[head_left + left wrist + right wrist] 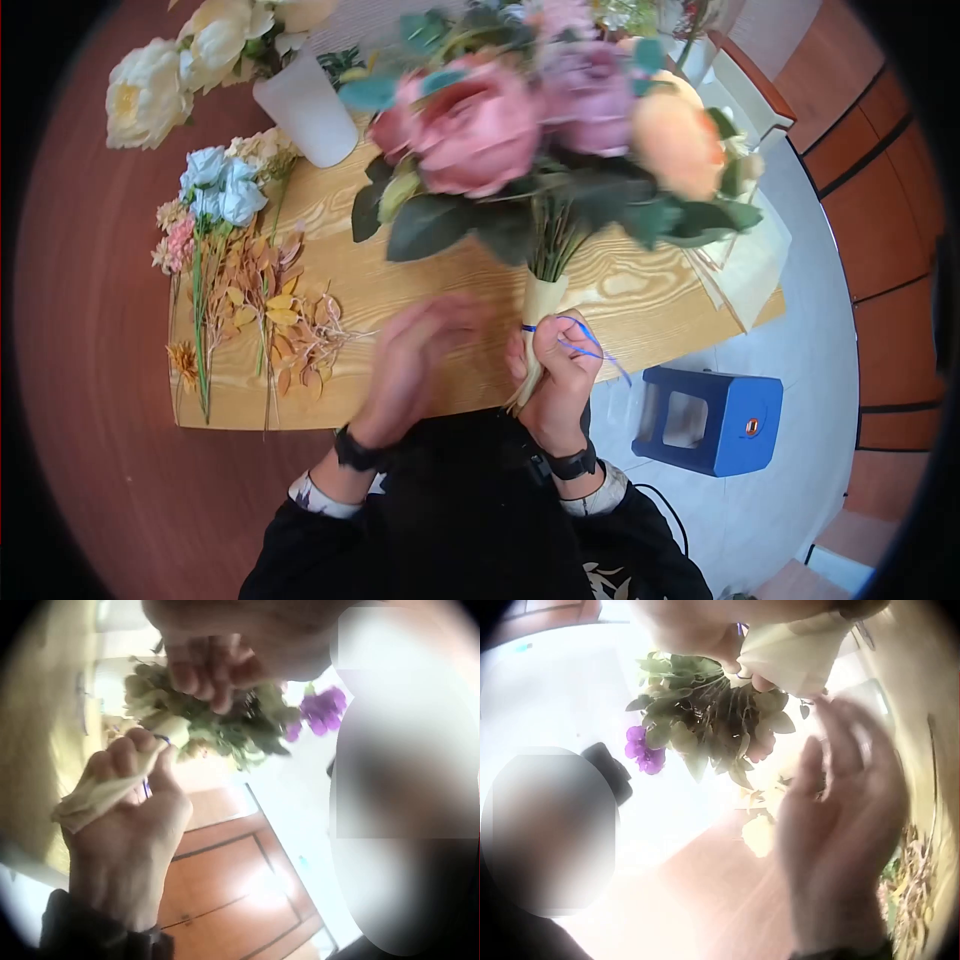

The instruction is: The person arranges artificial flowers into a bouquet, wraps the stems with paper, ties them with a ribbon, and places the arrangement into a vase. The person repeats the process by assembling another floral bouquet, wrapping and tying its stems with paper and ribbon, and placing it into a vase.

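My right hand [562,375] grips the stem end of a large artificial flower bouquet [475,125], its fingers curled round a cream paper wrap [543,297]. A thin blue ribbon [590,345] circles the wrap at the thumb, and its loose ends trail to the right. Pink, purple and peach blooms with dark green leaves spread above the wrap. Blurred, my left hand [425,345] is raised to the left of the wrap, apart from it, with extended fingers and nothing held. In the right wrist view, the left hand [840,817] shows its palm, fingers reaching up near the paper.
Loose blue artificial flowers [225,187] and orange-brown leaf sprays [265,290] lie on the left of the wooden table [410,290]. Behind them is a white vase [308,110] with cream flowers. Paper sheets [745,270] lie at the right edge; a blue stool [710,420] stands on the floor.
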`<state>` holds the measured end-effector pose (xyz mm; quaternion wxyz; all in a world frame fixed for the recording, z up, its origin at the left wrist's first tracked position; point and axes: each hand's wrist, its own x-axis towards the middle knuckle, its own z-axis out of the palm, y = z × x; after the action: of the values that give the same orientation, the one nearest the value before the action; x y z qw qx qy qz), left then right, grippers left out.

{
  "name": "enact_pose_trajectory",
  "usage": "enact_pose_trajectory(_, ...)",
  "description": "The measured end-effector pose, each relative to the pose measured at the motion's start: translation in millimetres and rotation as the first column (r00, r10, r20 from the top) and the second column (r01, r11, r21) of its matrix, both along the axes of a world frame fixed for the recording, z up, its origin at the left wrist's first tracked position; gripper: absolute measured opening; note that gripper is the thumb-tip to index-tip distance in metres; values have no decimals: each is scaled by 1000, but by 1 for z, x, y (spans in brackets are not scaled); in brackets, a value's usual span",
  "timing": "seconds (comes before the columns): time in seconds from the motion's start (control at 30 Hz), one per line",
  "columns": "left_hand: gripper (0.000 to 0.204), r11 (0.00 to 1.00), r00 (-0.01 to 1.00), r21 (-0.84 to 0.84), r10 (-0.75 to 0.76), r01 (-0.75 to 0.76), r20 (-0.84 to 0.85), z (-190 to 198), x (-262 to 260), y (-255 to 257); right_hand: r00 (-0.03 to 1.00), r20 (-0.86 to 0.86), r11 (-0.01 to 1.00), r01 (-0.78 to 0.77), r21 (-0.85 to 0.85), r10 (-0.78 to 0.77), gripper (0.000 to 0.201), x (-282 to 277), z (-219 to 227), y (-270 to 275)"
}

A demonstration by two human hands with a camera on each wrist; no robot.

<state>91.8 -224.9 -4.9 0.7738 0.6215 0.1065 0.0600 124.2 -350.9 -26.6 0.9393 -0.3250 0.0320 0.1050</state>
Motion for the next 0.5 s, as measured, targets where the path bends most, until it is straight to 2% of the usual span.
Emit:
enact_pose_trajectory(0.03,24,960,986,-271,-109,71,-126,-10,9,2,998,2,998,-61,0,61,16,-2,7,0)
enact_pose_trajectory(0.07,24,961,988,-272,-93,57,-123,-25,11,4,997,5,997,-77,-2,77,16,-3,7,1)
enact_pose_trajectory(0.1,25,724,927,-650,-367,233,-77,-41,15,8,988,19,988,-156,-2,156,17,-5,6,3)
enact_pose_trajectory(0.13,28,318,810,-893,-581,319,83,-50,17,9,973,33,973,-229,-2,229,20,-7,6,3)
enact_pose_trajectory(0.17,28,318,810,-892,-580,322,85,-45,19,7,973,35,973,-230,-3,230,20,-8,6,4)
enact_pose_trajectory(0.23,26,575,831,-802,-518,163,-203,-26,21,-2,963,111,969,-247,12,244,20,-12,6,6)
enact_pose_trajectory(0.27,26,572,830,-804,-520,162,-203,-16,21,-1,964,108,969,-246,9,243,20,-13,9,6)
enact_pose_trajectory(0.3,24,896,897,-40,-441,442,28,-7,21,3,969,104,975,-223,-5,222,20,-15,14,7)
enact_pose_trajectory(0.33,23,630,809,754,-533,184,248,-4,22,6,975,101,980,-199,-20,200,20,-14,18,9)
enact_pose_trajectory(0.37,22,800,832,361,-545,478,106,-9,24,6,975,100,980,-198,-20,199,20,-14,19,9)
enact_pose_trajectory(0.4,22,800,831,361,-546,480,106,-12,26,3,977,95,981,-192,14,190,19,-14,20,10)
enact_pose_trajectory(0.43,21,822,835,-155,-529,549,154,-13,31,-5,979,91,981,-186,48,181,20,-13,20,10)
enact_pose_trajectory(0.47,20,608,850,-625,-492,490,187,-13,34,-9,979,91,982,-185,47,181,20,-12,16,9)
enact_pose_trajectory(0.5,21,766,916,-546,-402,340,6,-3,28,-10,976,126,984,-179,-2,177,20,-10,9,7)
